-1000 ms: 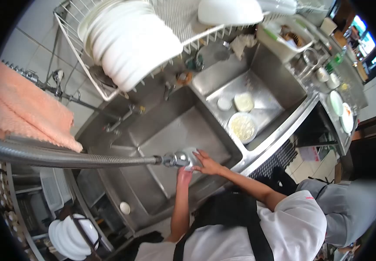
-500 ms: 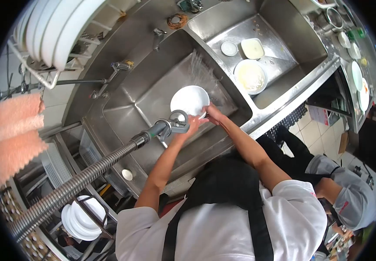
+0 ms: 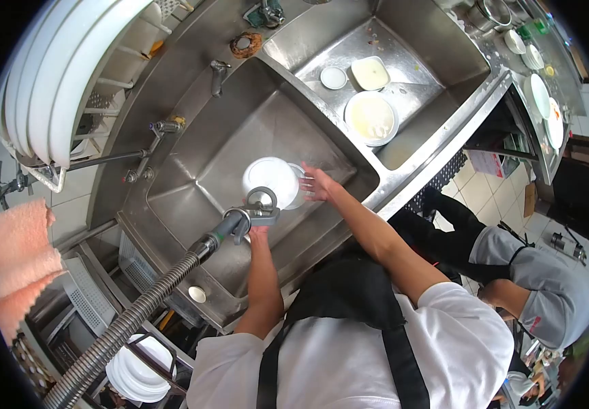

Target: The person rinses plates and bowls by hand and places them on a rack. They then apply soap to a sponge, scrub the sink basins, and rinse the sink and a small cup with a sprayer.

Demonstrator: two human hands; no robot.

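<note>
Inspected the basin (image 3: 274,116) first: found a white dish (image 3: 267,177) inside, about the middle, partly covering a second dish (image 3: 297,194) just to its right. Could not tell whether raised or resting on the basin floor. Traced the left hand (image 3: 258,231) to the near side of the white dish, over the basin, mostly hidden by the spray head (image 3: 260,215); cannot tell the grip of its fingers. Found the right hand (image 3: 317,183) over the right part of the basin, fingers spread and unclenched, tips at the second dish's rim (contact not certain). Followed the hose (image 3: 131,300) from the spray head down past the basin's near left corner. Noted on the ledge at that same corner of the basin a small cup (image 3: 197,294). Recorded right of the basin, in a second basin (image 3: 417,88): a saucer (image 3: 334,78), a square dish (image 3: 370,73) and a round bowl (image 3: 371,118) with pale yellowish contents. Logged a tap (image 3: 218,78) at the basin's far edge, plates (image 3: 56,82) on edge in a rack beyond its far left side, and a cloth (image 3: 22,245) well to its left.
</note>
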